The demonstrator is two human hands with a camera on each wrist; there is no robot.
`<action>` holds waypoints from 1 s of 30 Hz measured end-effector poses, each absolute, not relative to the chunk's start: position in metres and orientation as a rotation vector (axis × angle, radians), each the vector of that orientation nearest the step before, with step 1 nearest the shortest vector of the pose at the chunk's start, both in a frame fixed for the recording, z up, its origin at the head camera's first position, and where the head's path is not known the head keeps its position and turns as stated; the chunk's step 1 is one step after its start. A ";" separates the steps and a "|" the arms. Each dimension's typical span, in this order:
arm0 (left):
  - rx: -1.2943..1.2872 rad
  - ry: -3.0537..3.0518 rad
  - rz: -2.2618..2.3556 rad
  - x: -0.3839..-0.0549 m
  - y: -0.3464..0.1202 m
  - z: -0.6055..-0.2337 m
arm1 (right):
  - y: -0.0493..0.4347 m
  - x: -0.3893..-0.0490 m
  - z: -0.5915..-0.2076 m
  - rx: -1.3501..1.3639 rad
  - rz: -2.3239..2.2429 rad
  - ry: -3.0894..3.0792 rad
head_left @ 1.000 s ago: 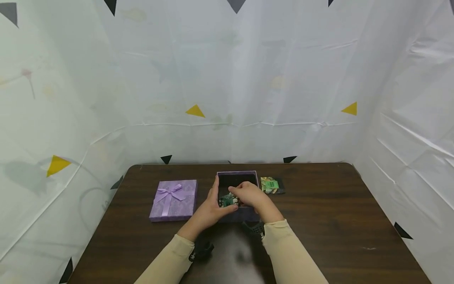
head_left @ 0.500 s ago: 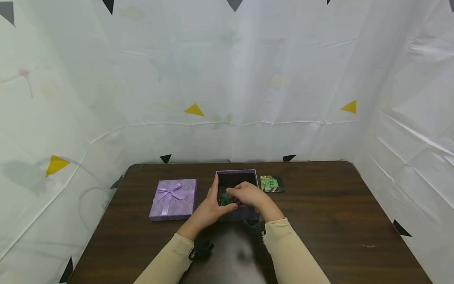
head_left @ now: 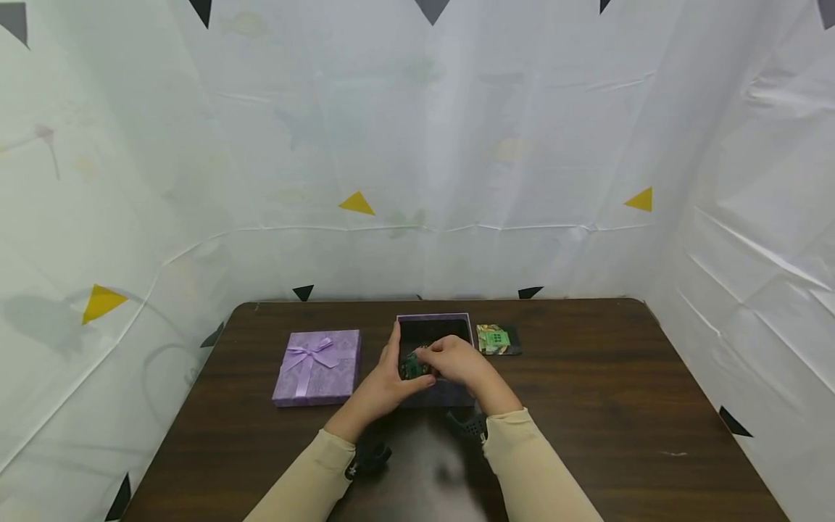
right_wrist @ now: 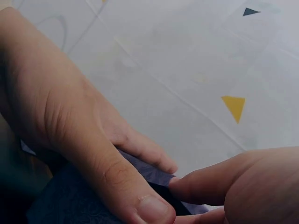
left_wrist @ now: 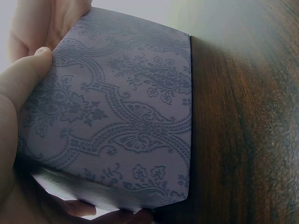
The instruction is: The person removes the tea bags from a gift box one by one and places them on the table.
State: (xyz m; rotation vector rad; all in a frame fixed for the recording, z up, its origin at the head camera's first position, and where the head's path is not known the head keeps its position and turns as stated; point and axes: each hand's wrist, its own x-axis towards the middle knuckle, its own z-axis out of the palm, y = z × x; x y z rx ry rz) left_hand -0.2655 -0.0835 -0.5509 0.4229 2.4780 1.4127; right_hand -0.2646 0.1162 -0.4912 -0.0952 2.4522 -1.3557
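An open purple box [head_left: 450, 395] with a dark inside stands at the middle of the table. My left hand [head_left: 375, 399] grips it at the near left corner, fingers along its left side and thumb at the front rim. In the left wrist view, the box's patterned wall [left_wrist: 117, 107] shows between thumb and fingers. My right hand [head_left: 459, 362] reaches over the front rim and pinches a small green circuit board [head_left: 412, 367] inside the box; the fingers partly hide the board. In the right wrist view, the right thumb [right_wrist: 152, 209] points down into the box.
A purple lid [head_left: 326, 377] with a ribbon bow lies left of the box. Right of the box is a small green-and-yellow printed piece with a black part [head_left: 493, 338]. White sheeting [head_left: 417, 159] hangs behind the dark wooden table [head_left: 620, 406].
The green circuit board has turned and shows less of its face than a second ago, with the right fingertips shifted slightly left over it. The left hand keeps its place on the box.
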 end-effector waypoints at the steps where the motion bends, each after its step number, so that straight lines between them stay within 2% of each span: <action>1: 0.423 2.479 1.414 -0.265 -0.084 -0.551 | 0.116 -0.265 -0.492 -0.103 -1.354 2.459; 9: 0.433 2.484 1.420 -0.266 -0.084 -0.550 | 0.114 -0.264 -0.496 -0.108 -1.345 2.565; 18: 0.438 2.472 1.439 -0.268 -0.083 -0.554 | 0.118 -0.260 -0.496 -0.233 -1.318 2.642; 26: 0.410 2.465 1.429 -0.266 -0.083 -0.552 | 0.119 -0.252 -0.498 -0.219 -1.455 2.705; 30: 0.395 2.474 1.432 -0.266 -0.083 -0.553 | 0.118 -0.245 -0.501 -0.135 -1.668 2.676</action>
